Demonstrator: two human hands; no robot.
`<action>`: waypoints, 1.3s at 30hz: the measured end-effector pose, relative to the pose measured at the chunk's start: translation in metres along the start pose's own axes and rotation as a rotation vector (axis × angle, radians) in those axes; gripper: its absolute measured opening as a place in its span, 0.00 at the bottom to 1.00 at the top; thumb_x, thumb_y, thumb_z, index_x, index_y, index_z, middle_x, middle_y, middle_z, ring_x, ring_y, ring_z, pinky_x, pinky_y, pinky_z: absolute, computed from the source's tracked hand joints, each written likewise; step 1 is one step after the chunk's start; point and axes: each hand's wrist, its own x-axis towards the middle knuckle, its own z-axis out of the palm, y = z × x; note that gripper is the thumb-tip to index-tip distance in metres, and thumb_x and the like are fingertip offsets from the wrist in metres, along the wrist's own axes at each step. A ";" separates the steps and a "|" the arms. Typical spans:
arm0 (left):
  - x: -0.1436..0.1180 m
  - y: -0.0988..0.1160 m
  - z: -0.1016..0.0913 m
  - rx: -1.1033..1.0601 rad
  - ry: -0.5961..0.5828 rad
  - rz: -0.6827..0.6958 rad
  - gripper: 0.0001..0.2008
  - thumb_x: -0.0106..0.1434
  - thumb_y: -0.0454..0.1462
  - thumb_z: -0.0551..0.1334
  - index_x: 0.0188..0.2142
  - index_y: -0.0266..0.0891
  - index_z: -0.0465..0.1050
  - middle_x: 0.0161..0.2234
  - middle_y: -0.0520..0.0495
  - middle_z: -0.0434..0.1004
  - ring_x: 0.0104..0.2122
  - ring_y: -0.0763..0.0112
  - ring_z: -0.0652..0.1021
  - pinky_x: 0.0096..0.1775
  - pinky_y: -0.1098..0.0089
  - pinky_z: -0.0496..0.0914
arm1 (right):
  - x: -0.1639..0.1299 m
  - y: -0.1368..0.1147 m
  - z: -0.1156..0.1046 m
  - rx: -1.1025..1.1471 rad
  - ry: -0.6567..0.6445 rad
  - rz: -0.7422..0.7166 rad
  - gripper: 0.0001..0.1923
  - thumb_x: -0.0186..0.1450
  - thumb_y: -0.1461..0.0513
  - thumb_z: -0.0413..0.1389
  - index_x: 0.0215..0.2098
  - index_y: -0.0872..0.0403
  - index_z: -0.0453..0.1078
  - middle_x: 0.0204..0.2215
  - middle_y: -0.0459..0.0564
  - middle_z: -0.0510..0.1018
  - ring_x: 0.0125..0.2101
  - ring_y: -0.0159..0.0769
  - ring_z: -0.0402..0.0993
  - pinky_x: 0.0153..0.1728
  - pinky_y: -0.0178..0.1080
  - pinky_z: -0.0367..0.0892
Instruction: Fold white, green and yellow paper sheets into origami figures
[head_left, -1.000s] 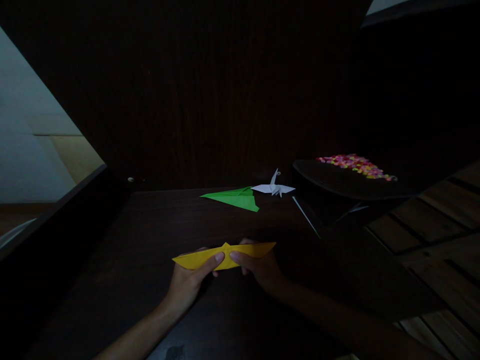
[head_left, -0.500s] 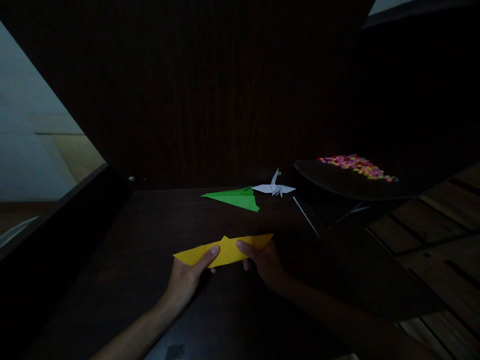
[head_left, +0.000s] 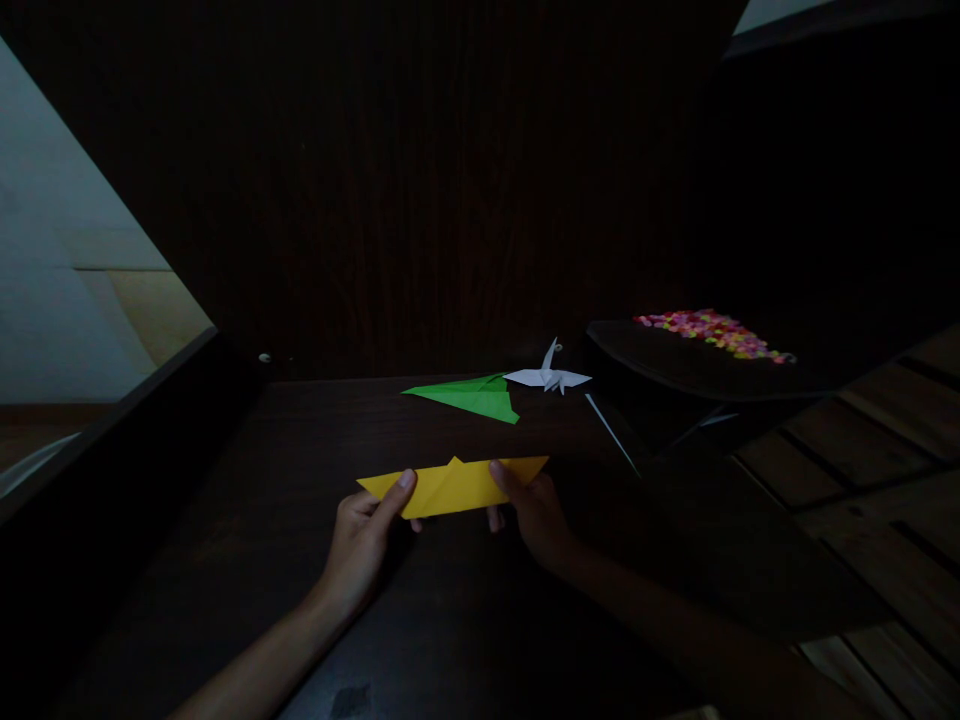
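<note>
Dark room, dark wood table [head_left: 285, 470], pale wall at far left. Left hand [head_left: 361, 540] near centre, thumb on top of yellow folded paper [head_left: 452, 485], other fingers tucked under, pinching its left part. Paper is long flat strip with small peak at top middle, held just above table near edge. Right hand [head_left: 536, 515] pinches right part same way. Farther back: green paper plane [head_left: 472, 397], white paper crane [head_left: 547, 376] just right of it. Far right, dark tray [head_left: 660, 362] with colourful bits [head_left: 712, 331].
</note>
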 end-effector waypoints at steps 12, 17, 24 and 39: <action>0.001 0.004 -0.001 -0.299 0.040 -0.050 0.19 0.54 0.44 0.68 0.15 0.37 0.68 0.14 0.55 0.64 0.18 0.75 0.68 0.26 0.73 0.67 | 0.005 -0.003 -0.004 0.038 0.009 0.008 0.31 0.63 0.41 0.49 0.17 0.56 0.71 0.11 0.46 0.67 0.16 0.31 0.65 0.21 0.35 0.61; 0.003 0.002 -0.005 -0.298 0.060 -0.030 0.16 0.55 0.44 0.68 0.19 0.35 0.73 0.20 0.51 0.71 0.23 0.73 0.71 0.26 0.74 0.65 | 0.007 -0.001 -0.009 0.050 0.069 -0.002 0.26 0.62 0.45 0.54 0.43 0.59 0.76 0.11 0.42 0.67 0.15 0.30 0.63 0.19 0.33 0.58; 0.006 0.004 -0.013 -0.259 0.020 0.048 0.15 0.60 0.43 0.65 0.22 0.35 0.74 0.21 0.51 0.71 0.23 0.74 0.70 0.28 0.74 0.64 | 0.012 0.000 -0.012 0.085 0.150 -0.013 0.23 0.62 0.48 0.56 0.40 0.59 0.78 0.11 0.42 0.67 0.15 0.29 0.62 0.20 0.32 0.58; 0.006 0.005 -0.015 -0.267 0.033 0.053 0.14 0.58 0.43 0.66 0.23 0.34 0.76 0.22 0.50 0.72 0.23 0.75 0.69 0.28 0.75 0.63 | 0.016 0.008 -0.018 0.162 0.140 -0.039 0.23 0.64 0.47 0.54 0.39 0.58 0.78 0.17 0.46 0.71 0.15 0.27 0.62 0.16 0.31 0.54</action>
